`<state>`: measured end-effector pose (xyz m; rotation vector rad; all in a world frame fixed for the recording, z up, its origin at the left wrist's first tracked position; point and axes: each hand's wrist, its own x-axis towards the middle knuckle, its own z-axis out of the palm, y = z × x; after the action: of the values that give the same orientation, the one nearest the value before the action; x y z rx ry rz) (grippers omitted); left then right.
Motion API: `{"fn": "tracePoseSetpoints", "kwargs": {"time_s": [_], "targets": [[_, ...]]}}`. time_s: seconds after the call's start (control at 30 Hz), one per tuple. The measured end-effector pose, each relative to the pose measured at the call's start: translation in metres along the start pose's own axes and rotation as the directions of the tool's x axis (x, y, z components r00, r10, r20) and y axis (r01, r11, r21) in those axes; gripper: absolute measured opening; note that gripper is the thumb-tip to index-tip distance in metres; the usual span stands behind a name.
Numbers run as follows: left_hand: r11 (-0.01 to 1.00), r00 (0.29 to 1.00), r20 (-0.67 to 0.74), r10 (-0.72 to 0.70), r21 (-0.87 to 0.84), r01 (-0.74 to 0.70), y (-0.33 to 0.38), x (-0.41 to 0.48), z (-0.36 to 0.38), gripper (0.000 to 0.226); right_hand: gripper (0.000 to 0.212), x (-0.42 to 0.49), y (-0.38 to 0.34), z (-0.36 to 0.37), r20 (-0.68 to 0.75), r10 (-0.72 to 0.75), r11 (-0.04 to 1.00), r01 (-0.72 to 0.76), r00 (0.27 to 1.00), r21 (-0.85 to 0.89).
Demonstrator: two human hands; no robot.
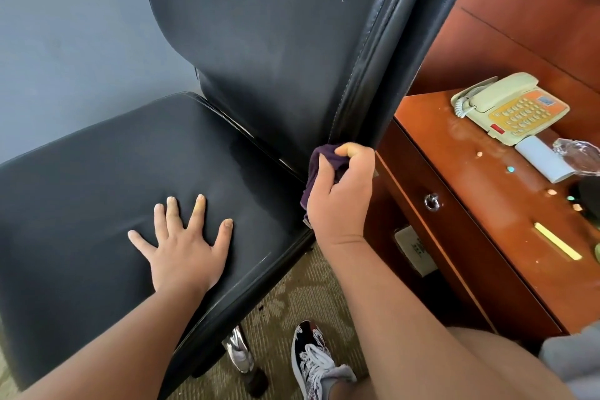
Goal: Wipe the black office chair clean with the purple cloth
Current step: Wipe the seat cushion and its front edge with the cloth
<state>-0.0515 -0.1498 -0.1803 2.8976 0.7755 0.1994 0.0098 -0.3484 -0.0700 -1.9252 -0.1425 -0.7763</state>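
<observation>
The chair [259, 42] fills most of the view, its back cut off at the top. Its right edge stands just beside the desk [480, 224], with little room between them, while the seat's left side lies open. The left hand [185, 243] rests flat on the seat, fingers spread and straight, holding nothing. The right hand [341, 191] is clenched round the cloth [319, 161] at the foot of the back's stitched edge — where back meets seat. The fist hides most of the cloth (only a purple fold shows). A phone [509, 107] sits on the desk, well apart.

An office: wooden desk [454, 172], desk telephone [509, 107], black office chair [259, 42].
</observation>
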Motion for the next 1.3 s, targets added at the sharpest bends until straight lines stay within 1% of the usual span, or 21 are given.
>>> {"fn": "tracePoseSetpoints", "kwargs": {"time_s": [0.07,0.13,0.2,0.27,0.3,0.37,0.43,0.47,0.5,0.53,0.6,0.63,0.67,0.7,0.73,0.83,0.87,1.03,1.17,1.23,1.3], "targets": [[1.0,1.0,-0.001,-0.002,0.006,0.002,0.0,0.001,0.001,0.079,0.014,0.017,-0.022,-0.001,-0.123,-0.073,0.997,0.077,0.99,0.03],[1.0,1.0,-0.004,0.0,0.006,0.0,-0.001,0.001,0.002,0.079,0.018,0.043,-0.043,-0.001,-0.273,-0.153,0.984,0.172,0.95,0.048],[1.0,1.0,-0.006,0.007,0.007,-0.007,-0.004,0.001,0.003,0.078,0.019,0.063,-0.056,-0.001,-0.375,-0.2,0.97,0.237,0.905,0.056],[1.0,1.0,-0.009,0.009,0.012,-0.009,-0.005,0.001,0.003,0.078,0.021,0.063,-0.052,0.0,-0.376,-0.234,0.964,0.265,0.897,0.032],[1.0,1.0,-0.009,0.008,0.013,-0.008,-0.005,0.001,0.003,0.078,0.021,0.056,-0.045,0.001,-0.344,-0.26,0.96,0.28,0.902,0.011],[1.0,1.0,-0.005,0.007,0.01,-0.007,-0.004,0.001,0.002,0.078,0.024,0.035,-0.025,0.001,-0.228,-0.275,0.959,0.283,0.934,0.002],[1.0,1.0,-0.001,0.0,0.002,0.0,-0.001,0.001,0.001,0.079,0.036,0.018,-0.003,-0.001,-0.091,-0.209,0.978,0.211,0.974,0.007],[1.0,1.0,0.003,-0.006,0.001,0.006,0.001,0.001,0.001,0.079,0.043,0.01,0.009,-0.002,-0.017,-0.141,0.99,0.141,0.99,-0.002],[1.0,1.0,0.007,-0.012,-0.001,0.012,0.003,0.001,0.0,0.08,0.047,0.003,0.021,-0.003,0.055,-0.039,0.999,0.04,0.998,-0.012],[1.0,1.0,0.01,-0.016,-0.003,0.016,0.004,0.001,0.0,0.08,0.046,-0.005,0.033,-0.006,0.11,0.09,0.996,-0.087,0.99,-0.028],[1.0,1.0,0.01,-0.02,-0.009,0.02,0.005,0.0,0.001,0.081,0.04,-0.019,0.058,-0.011,0.121,0.343,0.939,-0.336,0.932,-0.072],[1.0,1.0,0.008,-0.02,-0.011,0.02,0.004,0.0,0.001,0.081,0.039,-0.024,0.068,-0.014,0.095,0.423,0.905,-0.415,0.901,-0.093],[1.0,1.0,0.005,-0.019,-0.012,0.019,0.003,0.001,0.001,0.081,0.037,-0.025,0.075,-0.016,0.08,0.456,0.887,-0.446,0.886,-0.118],[1.0,1.0,0.0,-0.015,-0.012,0.015,0.002,0.001,0.002,0.08,0.034,-0.025,0.079,-0.016,0.094,0.451,0.887,-0.435,0.887,-0.152],[1.0,1.0,-0.006,-0.009,-0.012,0.009,0.0,0.001,0.002,0.08,0.03,-0.024,0.081,-0.014,0.141,0.425,0.898,-0.396,0.894,-0.194],[1.0,1.0,-0.012,0.012,-0.017,-0.012,-0.004,0.001,0.003,0.079,0.022,-0.025,0.083,-0.002,0.346,0.337,0.925,-0.239,0.876,-0.295],[1.0,1.0,-0.013,0.017,-0.019,-0.017,-0.005,0.001,0.003,0.079,0.021,-0.028,0.083,0.003,0.385,0.32,0.926,-0.2,0.866,-0.319],[0.999,0.999,-0.029,0.042,-0.001,-0.042,-0.011,0.001,0.003,0.077,0.023,-0.058,0.068,0.019,0.429,0.28,0.883,-0.055,0.859,-0.465],[0.998,0.997,-0.034,0.062,-0.01,-0.063,-0.013,0.001,0.003,0.075,0.027,-0.101,0.041,0.022,0.509,0.213,0.892,0.046,0.834,-0.449],[0.998,0.997,-0.031,0.066,-0.02,-0.066,-0.014,0.0,0.003,0.076,0.029,-0.117,0.03,0.02,0.579,0.154,0.914,0.108,0.8,-0.392],[0.997,0.997,-0.026,0.07,-0.024,-0.071,-0.015,0.0,0.001,0.076,0.03,-0.124,0.024,0.016,0.659,0.086,0.932,0.173,0.748,-0.318]]}}
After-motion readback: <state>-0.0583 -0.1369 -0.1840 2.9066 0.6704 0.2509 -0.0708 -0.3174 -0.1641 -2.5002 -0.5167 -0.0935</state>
